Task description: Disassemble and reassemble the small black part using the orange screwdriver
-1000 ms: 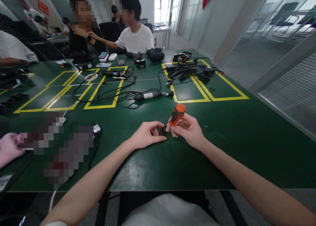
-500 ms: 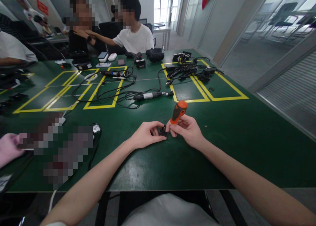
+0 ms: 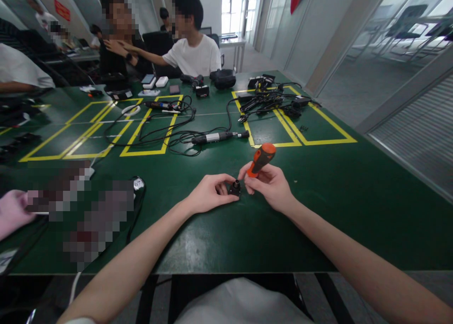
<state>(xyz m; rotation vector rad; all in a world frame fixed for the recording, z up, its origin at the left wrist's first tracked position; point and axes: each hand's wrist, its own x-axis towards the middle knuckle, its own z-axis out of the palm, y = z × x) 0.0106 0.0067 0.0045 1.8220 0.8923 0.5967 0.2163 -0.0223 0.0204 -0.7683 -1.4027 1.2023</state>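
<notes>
Between the thumb and fingers of my left hand (image 3: 208, 193) is a small black part (image 3: 235, 189) with a short round stub on top, resting at the green table top. My right hand (image 3: 271, 187) is closed around the lower end of a screwdriver (image 3: 262, 157) with an orange and dark grey handle. The handle leans up and to the right. Its shaft is hidden by my fingers, and I cannot tell whether its tip touches the black part. My right fingertips are just right of that part.
On the green table (image 3: 339, 196) lies a corded electric screwdriver (image 3: 215, 137) ahead of my hands. A heap of black cables (image 3: 265, 99) lies at the far right within yellow tape outlines. Two blurred-out devices (image 3: 102, 220) are at the left. Two people (image 3: 194, 55) sit across.
My right hand and the screwdriver have shifted slightly right, and the handle tilts more to the right. More of the black part shows. My left hand stays in place.
</notes>
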